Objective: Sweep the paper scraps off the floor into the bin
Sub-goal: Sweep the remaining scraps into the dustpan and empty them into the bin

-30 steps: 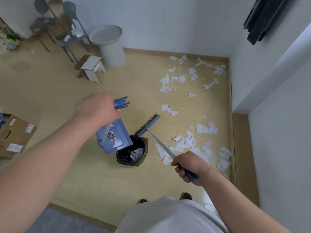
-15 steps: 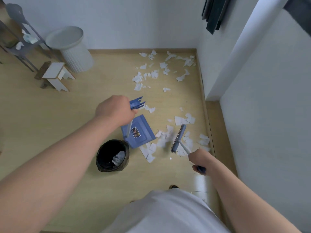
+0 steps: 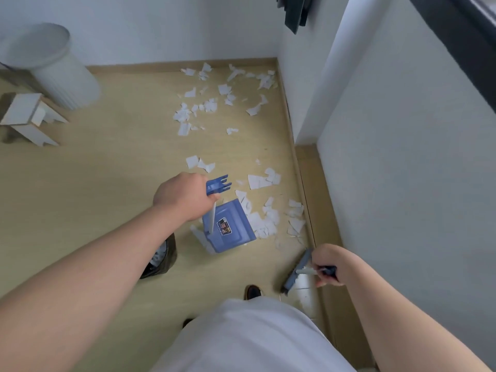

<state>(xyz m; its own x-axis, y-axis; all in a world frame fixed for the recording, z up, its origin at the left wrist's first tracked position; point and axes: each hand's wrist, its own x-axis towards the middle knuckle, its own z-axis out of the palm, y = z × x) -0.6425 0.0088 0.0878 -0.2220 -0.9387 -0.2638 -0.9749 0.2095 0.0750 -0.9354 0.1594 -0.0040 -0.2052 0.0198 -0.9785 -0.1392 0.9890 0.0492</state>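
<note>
My left hand [image 3: 182, 198] grips the upright handle of a blue dustpan [image 3: 230, 229], whose pan rests on the wooden floor among white paper scraps [image 3: 265, 224]. My right hand [image 3: 328, 267] holds the handle of a blue broom; its head [image 3: 296, 272] sits low on the floor by the right wall, near my foot. More scraps [image 3: 209, 103] lie scattered toward the far corner. The black-lined bin [image 3: 161, 260] stands under my left forearm, mostly hidden.
A white ribbed round table [image 3: 51, 68] and a small white stool [image 3: 29, 119] stand at the far left. A wall and baseboard [image 3: 308, 189] close off the right side. My shoe [image 3: 253, 291] is beside the broom head.
The dustpan has moved from above the bin down to the floor at the scraps. The broom has swung from the bin, across the scraps, back toward my feet by the right wall.
</note>
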